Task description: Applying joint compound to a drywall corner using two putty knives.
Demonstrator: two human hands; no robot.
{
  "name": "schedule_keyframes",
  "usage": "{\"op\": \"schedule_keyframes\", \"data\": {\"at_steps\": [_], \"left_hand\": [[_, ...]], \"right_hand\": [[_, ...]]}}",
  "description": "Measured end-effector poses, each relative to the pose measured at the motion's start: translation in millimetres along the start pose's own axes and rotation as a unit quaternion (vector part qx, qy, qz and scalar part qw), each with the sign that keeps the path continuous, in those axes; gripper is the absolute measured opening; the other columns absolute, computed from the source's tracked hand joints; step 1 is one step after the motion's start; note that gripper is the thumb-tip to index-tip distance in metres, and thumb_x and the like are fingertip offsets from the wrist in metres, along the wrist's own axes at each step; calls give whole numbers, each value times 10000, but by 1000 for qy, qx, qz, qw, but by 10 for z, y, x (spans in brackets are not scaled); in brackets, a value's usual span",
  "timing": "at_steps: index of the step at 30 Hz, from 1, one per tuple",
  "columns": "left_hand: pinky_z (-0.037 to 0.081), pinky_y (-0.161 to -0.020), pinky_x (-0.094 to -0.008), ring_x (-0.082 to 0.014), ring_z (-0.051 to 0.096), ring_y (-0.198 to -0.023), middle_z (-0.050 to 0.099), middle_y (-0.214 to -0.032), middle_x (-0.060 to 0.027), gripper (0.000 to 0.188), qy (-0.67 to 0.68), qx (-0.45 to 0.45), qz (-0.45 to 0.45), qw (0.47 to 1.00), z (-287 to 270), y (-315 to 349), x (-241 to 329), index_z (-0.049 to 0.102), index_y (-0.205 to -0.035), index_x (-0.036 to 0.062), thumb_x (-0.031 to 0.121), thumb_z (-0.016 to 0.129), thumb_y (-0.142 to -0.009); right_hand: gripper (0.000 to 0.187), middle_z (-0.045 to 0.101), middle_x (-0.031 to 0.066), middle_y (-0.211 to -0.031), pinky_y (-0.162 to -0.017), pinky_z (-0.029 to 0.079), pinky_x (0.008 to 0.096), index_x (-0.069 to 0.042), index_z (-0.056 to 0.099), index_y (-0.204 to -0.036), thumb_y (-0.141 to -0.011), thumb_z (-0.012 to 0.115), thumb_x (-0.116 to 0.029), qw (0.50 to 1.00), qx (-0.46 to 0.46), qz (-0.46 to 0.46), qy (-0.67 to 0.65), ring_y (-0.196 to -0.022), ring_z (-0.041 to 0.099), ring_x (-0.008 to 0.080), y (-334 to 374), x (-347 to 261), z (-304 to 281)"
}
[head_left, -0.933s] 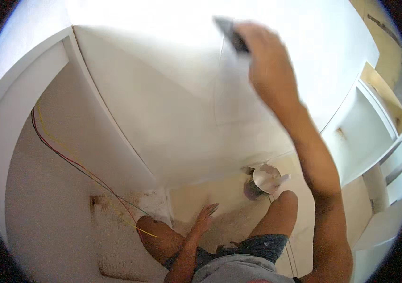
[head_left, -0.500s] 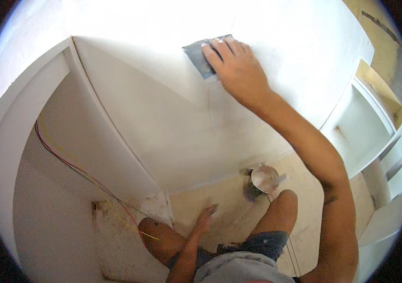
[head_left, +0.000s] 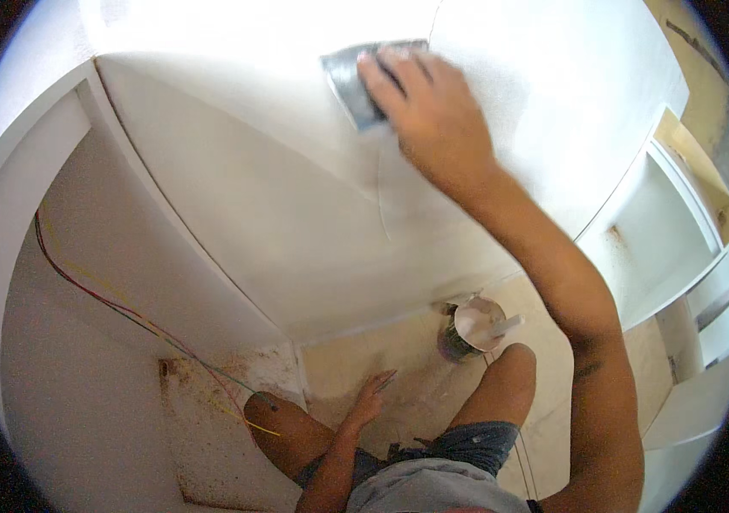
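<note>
High on a white panel (head_left: pixel 296 214), my right hand (head_left: pixel 437 111) presses a dark grey sheet of sandpaper (head_left: pixel 351 90) flat to the surface. Its fingers bend over the sheet, and the hand is slightly blurred. A fine curved line runs down the panel below the sheet. Low down by my left knee, my left hand (head_left: pixel 367 403) is closed around a small greyish thing (head_left: pixel 386 381), too small to name.
A bucket (head_left: pixel 447 346) of whitish paste with a light handle sticking out stands on the floor by my right knee. Loose red, green and yellow wires (head_left: pixel 138 318) hang across the open cabinet (head_left: pixel 99 231) at left. White shelving (head_left: pixel 668 231) stands at right.
My right hand and the sandpaper have shifted slightly up and left in the picture. My left hand stays low with its small thing. The whole view has moved a little.
</note>
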State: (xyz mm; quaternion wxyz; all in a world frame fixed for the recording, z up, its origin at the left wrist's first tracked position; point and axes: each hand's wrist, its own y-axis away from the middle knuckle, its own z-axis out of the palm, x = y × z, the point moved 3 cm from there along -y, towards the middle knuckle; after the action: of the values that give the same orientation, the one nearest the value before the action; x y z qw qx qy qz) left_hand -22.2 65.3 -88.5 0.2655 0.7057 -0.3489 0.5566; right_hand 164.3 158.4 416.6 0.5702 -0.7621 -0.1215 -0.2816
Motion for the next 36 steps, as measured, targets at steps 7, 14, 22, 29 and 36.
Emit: {"op": "schedule_keyframes", "data": {"at_steps": [7, 14, 22, 29, 36], "left_hand": [[304, -1110, -413, -340, 437, -1294, 482, -1384, -169, 565, -92, 7, 68, 993, 76, -86, -201, 457, -1400, 88, 20, 480, -840], [322, -1096, -419, -338, 431, -1303, 464, -1400, -187, 484, -26, 15, -6, 1000, 32, -183, -163, 457, -1396, 86, 192, 477, -925], [512, -886, -398, -261, 620, -1054, 639, -1128, -113, 369, 468, 139, -132, 863, 7, -209, -98, 572, -1220, 66, 303, 561, -937], [567, -652, -373, -215, 666, -915, 665, -1005, -96, 306, 753, 150, -56, 638, -409, -128, 1369, 589, -1130, 72, 312, 555, -943], [556, -663, -321, -226, 679, -784, 668, -895, -99, 295, 508, 243, -93, 821, -700, 40, 2198, 594, -1087, 43, 292, 591, -929]], "right_hand": [[491, 547, 151, -1184, -950, 454, 437, -27, 517, -1287, -821, 549, -176, 987, -137, -27, -83, -1144, 512, 328, 937, -721, 228], [493, 519, 150, -1222, -995, 426, 437, -31, 507, -1289, -833, 537, -216, 971, -204, -61, -104, -1179, 478, 335, 2000, -1212, 642], [515, 448, 160, -1310, -1017, 389, 438, -28, 472, -1294, -798, 569, -127, 918, -347, 2, -190, -1207, 434, 323, 2676, -1439, 683], [750, 449, 196, -1335, -1076, 330, 462, -103, 462, -1333, -638, 598, 144, 669, -239, 187, -679, -1255, 419, 398, 2175, -1501, -825], [580, 461, 211, -1312, -1089, 328, 451, -70, 456, -1331, -790, 611, 72, 682, -330, 267, -596, -1272, 426, 381, 2614, -1600, -632]]}}
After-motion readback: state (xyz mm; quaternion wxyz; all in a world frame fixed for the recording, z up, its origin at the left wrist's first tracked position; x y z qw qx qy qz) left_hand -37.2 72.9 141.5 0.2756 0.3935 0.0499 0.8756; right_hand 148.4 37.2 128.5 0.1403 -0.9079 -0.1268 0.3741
